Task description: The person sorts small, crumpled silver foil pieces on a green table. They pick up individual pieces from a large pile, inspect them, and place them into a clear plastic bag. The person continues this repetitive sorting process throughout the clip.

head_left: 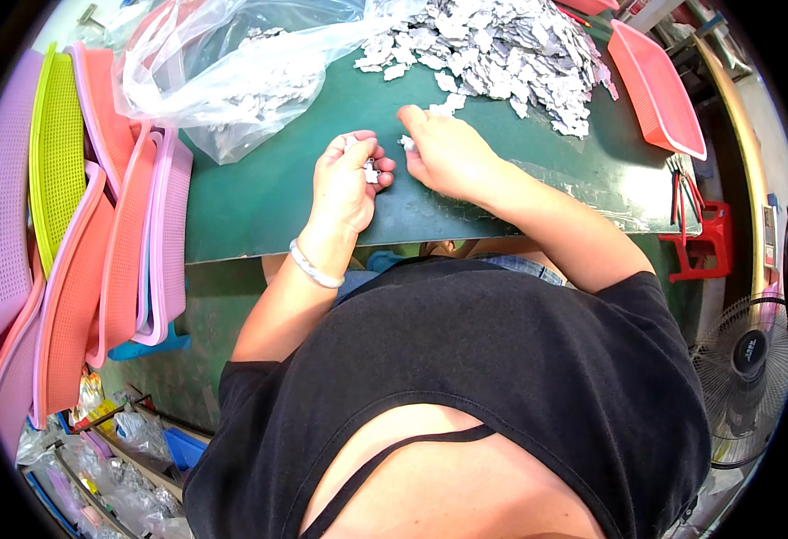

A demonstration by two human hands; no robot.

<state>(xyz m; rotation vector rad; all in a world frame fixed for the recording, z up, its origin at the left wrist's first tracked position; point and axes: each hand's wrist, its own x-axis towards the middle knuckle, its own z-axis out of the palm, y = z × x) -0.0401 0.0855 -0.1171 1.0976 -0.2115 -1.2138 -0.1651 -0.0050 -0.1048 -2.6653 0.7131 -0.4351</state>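
1. Small silvery metal piece (371,172) is pinched in left hand (347,180) over green table (259,193).
2. Another small silvery piece (406,142) is gripped by right hand (448,153), near heap of grey flat parts (501,54).

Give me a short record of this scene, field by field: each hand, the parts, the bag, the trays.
left hand: closed on a small white part
right hand: pinching a small white part over the mat
mat: green, covers the table
pile: grey-white parts, beyond the right hand
bag: clear plastic, parts inside, beyond the left hand
stacked trays: pink, orange, purple, green, on the left
red tray: right of the pile
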